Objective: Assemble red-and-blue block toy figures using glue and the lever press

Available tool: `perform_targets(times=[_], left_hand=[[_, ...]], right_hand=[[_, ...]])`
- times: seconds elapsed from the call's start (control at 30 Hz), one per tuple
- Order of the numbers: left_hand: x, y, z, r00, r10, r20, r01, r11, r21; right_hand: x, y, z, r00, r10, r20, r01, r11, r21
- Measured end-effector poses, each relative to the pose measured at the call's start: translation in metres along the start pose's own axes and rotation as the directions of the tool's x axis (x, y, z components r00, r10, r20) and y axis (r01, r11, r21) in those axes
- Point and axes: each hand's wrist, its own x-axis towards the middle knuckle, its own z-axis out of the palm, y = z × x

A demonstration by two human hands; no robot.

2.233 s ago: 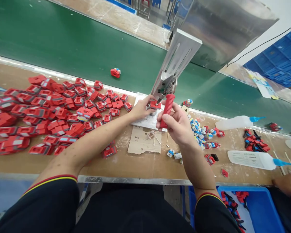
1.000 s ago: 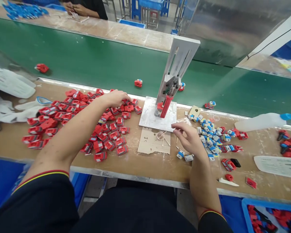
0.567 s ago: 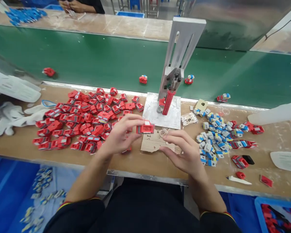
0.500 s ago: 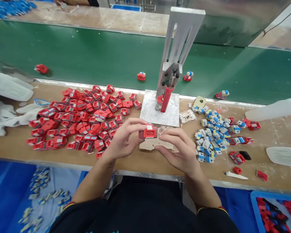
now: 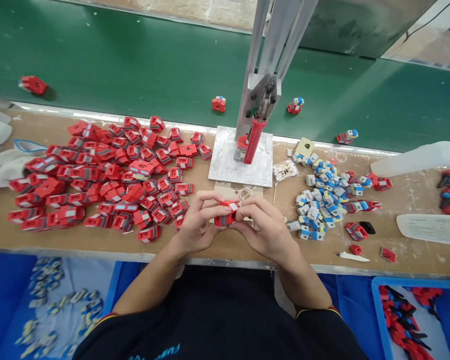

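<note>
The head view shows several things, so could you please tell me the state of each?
Bare left hand: gripping
Bare right hand: gripping
Small red-and-grey plastic part: held between both hands
Red ribbed lever handle: unheld
Red-and-grey plastic pile: loosely heaped
White-and-blue plastic block pile: loosely heaped
Printed white plastic bottle, right: lying down
Blue plastic bin, right: open, red and black parts inside

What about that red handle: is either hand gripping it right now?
No, the left hand and right hand both hold a small red piece, and the red handle stands apart, beyond them.
</note>
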Motion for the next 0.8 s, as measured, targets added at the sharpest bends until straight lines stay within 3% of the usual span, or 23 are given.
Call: perform_targets(times=[0.27, 0.57, 0.8], left_hand=[[-0.002, 0.004, 0.006, 0.994, 0.07, -0.081, -0.064, 0.995, 0.073], [-0.007, 0.004, -0.006, 0.998, 0.03, 0.052, -0.031, 0.999, 0.016], [-0.008, 0.003, -0.007, 0.998, 0.043, 0.044, -0.046, 0.995, 0.085]], right_hand=[[-0.006, -0.01, 0.006, 0.999, 0.03, -0.037, -0.03, 1.0, 0.01], [-0.01, -0.006, 0.004, 0.998, 0.026, -0.057, -0.022, 0.997, 0.077], [-0.006, -0.01, -0.001, 1.0, 0.014, -0.009, -0.014, 1.0, -0.01]])
